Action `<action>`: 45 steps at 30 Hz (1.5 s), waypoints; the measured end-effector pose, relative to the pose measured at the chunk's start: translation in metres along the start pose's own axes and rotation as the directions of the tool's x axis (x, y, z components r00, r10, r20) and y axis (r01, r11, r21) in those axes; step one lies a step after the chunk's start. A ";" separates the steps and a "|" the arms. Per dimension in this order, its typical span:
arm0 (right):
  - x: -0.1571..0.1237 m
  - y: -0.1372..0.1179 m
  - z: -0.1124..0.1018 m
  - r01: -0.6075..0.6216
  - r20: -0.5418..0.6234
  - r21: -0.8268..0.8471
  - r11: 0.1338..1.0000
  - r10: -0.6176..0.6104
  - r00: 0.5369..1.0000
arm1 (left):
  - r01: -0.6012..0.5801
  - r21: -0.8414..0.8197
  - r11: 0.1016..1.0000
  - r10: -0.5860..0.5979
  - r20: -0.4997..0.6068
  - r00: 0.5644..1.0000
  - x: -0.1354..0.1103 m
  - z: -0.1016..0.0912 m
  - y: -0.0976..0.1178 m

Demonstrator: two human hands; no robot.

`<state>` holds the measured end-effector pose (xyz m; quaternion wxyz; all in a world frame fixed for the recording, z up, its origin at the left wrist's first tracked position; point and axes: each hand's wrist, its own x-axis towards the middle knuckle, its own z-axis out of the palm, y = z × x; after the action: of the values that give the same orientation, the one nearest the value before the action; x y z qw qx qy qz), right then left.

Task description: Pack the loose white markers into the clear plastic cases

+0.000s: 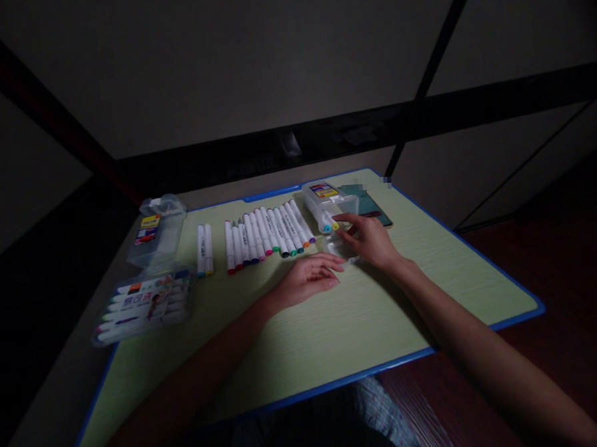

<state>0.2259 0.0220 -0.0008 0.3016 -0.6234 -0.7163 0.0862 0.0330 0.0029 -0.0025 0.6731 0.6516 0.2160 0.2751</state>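
My right hand (372, 239) is at the mouth of a clear plastic marker case (322, 202), thumb and forefinger closed round the end of a yellow-tipped marker (335, 226). Beside it, a blue-tipped marker (327, 228) also sticks out of the case. The case's flap lid (336, 247) lies folded down on the table, partly hidden by my hands. My left hand (309, 279) rests low over the table, fingers stretched out and holding nothing, their tips close to that lid. A row of white markers (263, 232) with coloured ends lies left of the case.
Two more markers (204, 250) lie apart at the left. Behind them stands another clear case (159, 231) with its lid raised; a case filled with markers (145, 305) overlaps the table's left edge. A phone (370, 205) lies behind the right case. The table (305, 356) has a blue rim.
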 end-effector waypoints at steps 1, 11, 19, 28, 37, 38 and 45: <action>0.000 0.000 0.000 0.000 -0.001 -0.005 1.000 0.000 1.000 | 0.000 0.000 1.000 0.000 -0.001 1.000 0.000 0.000 0.000; -0.005 -0.007 -0.005 0.085 -0.060 0.027 0.996 -0.083 0.995 | -0.004 0.008 1.000 0.005 -0.004 1.000 0.000 0.000 0.000; -0.011 -0.016 -0.008 0.230 -0.158 0.048 0.972 -0.220 0.963 | -0.006 -0.008 1.000 0.006 0.001 1.000 0.001 0.001 -0.002; -0.018 -0.023 -0.008 0.525 0.074 -0.069 0.848 -0.520 0.851 | 0.058 -0.027 0.998 -0.059 -0.028 0.998 0.001 0.000 -0.004; -0.017 -0.021 -0.003 0.580 0.133 -0.052 0.813 -0.570 0.811 | 0.092 -0.049 0.995 -0.093 -0.023 0.995 0.001 0.000 -0.002; -0.017 -0.021 -0.003 0.580 0.132 -0.054 0.813 -0.570 0.811 | 0.090 -0.050 0.995 -0.091 -0.023 0.996 0.001 0.000 -0.002; -0.019 -0.023 -0.002 0.599 0.095 -0.063 0.798 -0.593 0.800 | 0.074 -0.072 0.995 -0.078 -0.061 0.995 0.000 0.003 -0.005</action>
<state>0.2085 -0.0009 0.0064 0.2594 -0.3760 -0.8892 -0.0235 0.0358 0.0009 -0.0069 0.6983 0.6098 0.2521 0.2773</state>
